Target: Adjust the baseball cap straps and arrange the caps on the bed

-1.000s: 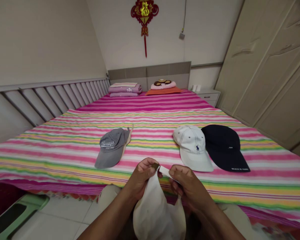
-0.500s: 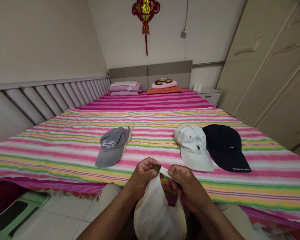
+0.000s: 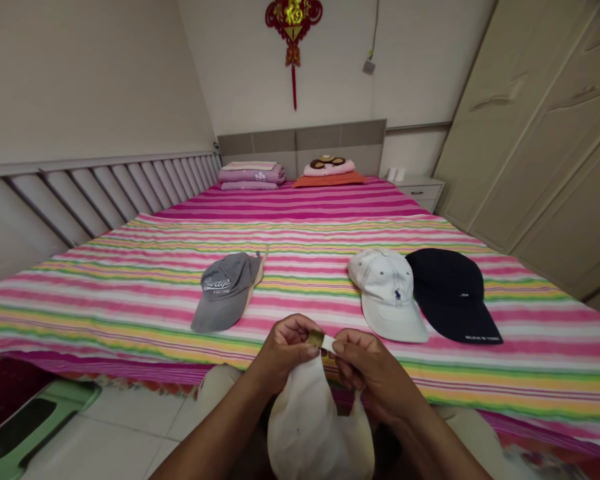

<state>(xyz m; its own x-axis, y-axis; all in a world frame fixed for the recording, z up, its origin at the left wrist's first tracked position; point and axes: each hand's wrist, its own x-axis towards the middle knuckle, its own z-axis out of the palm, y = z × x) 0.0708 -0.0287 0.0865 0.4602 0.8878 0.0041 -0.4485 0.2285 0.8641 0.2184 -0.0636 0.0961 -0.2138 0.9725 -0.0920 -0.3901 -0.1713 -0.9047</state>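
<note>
Low in the head view, a cream baseball cap (image 3: 313,427) hangs from both hands with its back opening up. My left hand (image 3: 293,347) pinches the brass-coloured buckle (image 3: 317,338) at the end of the cap's strap. Between finger and thumb, my right hand (image 3: 363,360) grips the white strap (image 3: 328,344), whose end meets the buckle. Beyond the hands on the bed lie a grey cap (image 3: 225,287) to the left, a white cap (image 3: 385,287) to the right, and a black cap (image 3: 450,293) touching the white one.
A striped sheet (image 3: 300,257) covers the bed. Folded purple bedding (image 3: 253,177) and a pink pillow (image 3: 329,169) rest by the headboard (image 3: 340,139). White railings (image 3: 145,187) run along the left. A green stool (image 3: 75,397) stands at lower left, a wardrobe (image 3: 520,147) at right.
The right hand has shifted slightly left, toward the buckle, and less strap shows between the two hands. More of the buckle's face is visible. The caps on the bed have not moved.
</note>
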